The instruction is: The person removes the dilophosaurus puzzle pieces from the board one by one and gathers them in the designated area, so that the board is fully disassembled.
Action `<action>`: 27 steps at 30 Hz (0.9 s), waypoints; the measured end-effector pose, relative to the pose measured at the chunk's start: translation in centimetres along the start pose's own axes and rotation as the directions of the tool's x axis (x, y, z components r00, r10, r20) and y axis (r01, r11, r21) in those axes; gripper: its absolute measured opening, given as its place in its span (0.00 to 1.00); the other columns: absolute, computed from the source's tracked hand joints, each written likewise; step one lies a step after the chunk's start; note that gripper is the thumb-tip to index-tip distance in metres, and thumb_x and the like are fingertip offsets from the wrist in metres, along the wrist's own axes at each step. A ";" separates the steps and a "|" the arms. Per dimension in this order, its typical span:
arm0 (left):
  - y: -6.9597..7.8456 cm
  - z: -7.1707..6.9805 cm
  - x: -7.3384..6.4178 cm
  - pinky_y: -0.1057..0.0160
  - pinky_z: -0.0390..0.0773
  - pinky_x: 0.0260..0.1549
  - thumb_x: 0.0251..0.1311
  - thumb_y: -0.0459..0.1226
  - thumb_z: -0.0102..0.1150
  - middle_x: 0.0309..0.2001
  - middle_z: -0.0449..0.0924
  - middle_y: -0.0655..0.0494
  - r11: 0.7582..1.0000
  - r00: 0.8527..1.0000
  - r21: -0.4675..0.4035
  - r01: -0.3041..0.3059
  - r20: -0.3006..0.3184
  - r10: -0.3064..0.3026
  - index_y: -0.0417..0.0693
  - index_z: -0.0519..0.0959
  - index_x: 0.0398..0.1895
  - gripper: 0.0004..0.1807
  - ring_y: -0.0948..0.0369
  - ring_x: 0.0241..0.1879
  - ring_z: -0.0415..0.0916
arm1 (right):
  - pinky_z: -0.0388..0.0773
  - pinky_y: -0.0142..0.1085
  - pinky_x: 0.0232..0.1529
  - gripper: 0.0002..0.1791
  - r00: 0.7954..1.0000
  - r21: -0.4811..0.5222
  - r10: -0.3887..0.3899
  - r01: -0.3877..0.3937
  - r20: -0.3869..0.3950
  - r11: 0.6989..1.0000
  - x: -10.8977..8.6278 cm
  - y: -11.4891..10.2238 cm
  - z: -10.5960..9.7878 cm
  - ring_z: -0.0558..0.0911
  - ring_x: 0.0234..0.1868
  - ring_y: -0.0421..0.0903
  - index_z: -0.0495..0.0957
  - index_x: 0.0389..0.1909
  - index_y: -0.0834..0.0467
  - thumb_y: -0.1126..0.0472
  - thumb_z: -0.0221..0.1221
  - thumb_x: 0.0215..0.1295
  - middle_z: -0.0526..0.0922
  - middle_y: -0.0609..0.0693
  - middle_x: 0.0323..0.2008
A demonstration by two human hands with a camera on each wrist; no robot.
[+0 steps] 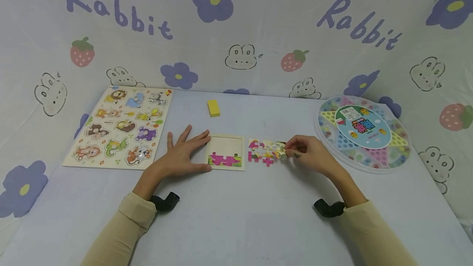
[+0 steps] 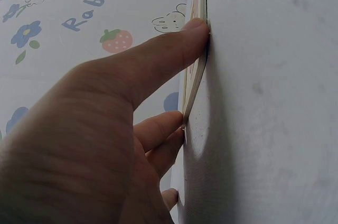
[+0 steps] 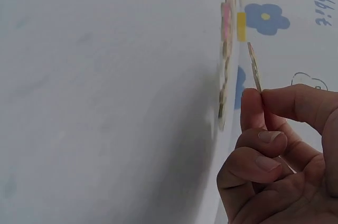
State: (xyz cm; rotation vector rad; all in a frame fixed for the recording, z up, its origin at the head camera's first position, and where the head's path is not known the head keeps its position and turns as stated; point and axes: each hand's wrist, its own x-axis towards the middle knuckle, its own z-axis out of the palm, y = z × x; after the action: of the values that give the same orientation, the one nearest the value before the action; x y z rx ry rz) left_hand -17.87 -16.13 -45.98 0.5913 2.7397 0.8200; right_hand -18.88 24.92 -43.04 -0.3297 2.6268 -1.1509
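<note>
Backdrop: white cloth (image 1: 269,15), softly creased, printed with purple flowers, strawberries, outlined bunnies and the word "Rabbit".
Tabletop: a smooth, pale, matte surface (image 1: 221,216) meeting the cloth at the far edge.
Animal board: a flat, four-sided panel (image 1: 123,124) at the left, with cartoon animals in cut-out shapes.
Game disc: a round, glossy case (image 1: 363,126) at the right, with a dotted star pattern and an oval label.
Sleeves: beige fabric (image 1: 118,225), rolled at the cuffs.
Left hand: fingers spread (image 1: 181,155), thumb and fingertips touching the left side of the puzzle tray.
Right hand: thumb and index finger (image 1: 308,153) pinching a thin puzzle piece (image 3: 255,68), the other fingers curled inward.
Puzzle tray: a shallow, square, pale frame (image 1: 224,145) between the hands; interlocked pink pieces (image 1: 224,160) fill its lower part.
Loose pieces: flat, knobbed jigsaw shapes (image 1: 267,155), pink, yellow and white, just right of the tray.
Yellow block: a small, smooth oblong (image 1: 213,108) beyond the tray.
Pinched piece: raised off the table, edge-on in the right wrist view; its printed face cannot be told there.
</note>
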 end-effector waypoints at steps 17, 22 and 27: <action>0.2 -0.1 -0.1 0.23 0.13 0.74 0.57 0.59 0.72 0.86 0.53 0.60 1.000 1.000 -0.003 0.000 -0.001 0.000 0.58 0.63 0.83 0.51 0.42 0.88 0.28 | 0.74 0.31 0.35 0.05 0.998 -0.044 0.004 -0.002 0.064 0.999 -0.6 0.9 -0.3 0.77 0.35 0.45 0.85 0.44 0.57 0.61 0.65 0.73 0.84 0.51 0.36; 0.1 0.0 -0.1 0.23 0.13 0.74 0.57 0.59 0.71 0.87 0.53 0.61 1.000 1.000 0.003 -0.001 -0.002 0.001 0.58 0.63 0.83 0.51 0.42 0.88 0.27 | 0.76 0.31 0.35 0.04 0.998 -0.064 0.001 0.003 0.061 0.998 -0.4 1.0 -0.3 0.78 0.36 0.46 0.85 0.43 0.57 0.61 0.65 0.74 0.85 0.51 0.36; -0.1 0.1 0.0 0.23 0.13 0.74 0.57 0.59 0.72 0.87 0.53 0.61 1.000 1.000 0.006 0.001 -0.003 -0.001 0.58 0.63 0.83 0.51 0.42 0.88 0.27 | 0.76 0.31 0.35 0.05 0.998 -0.087 -0.009 0.014 0.058 0.996 -0.2 1.2 -0.2 0.79 0.37 0.46 0.85 0.44 0.56 0.60 0.64 0.74 0.86 0.51 0.37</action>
State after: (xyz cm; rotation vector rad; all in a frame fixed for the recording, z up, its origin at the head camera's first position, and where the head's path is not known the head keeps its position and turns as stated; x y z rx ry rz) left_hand -17.88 -16.12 -46.10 0.5901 2.7459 0.8133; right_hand -18.83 25.87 -43.75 -0.3894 2.6327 -1.0169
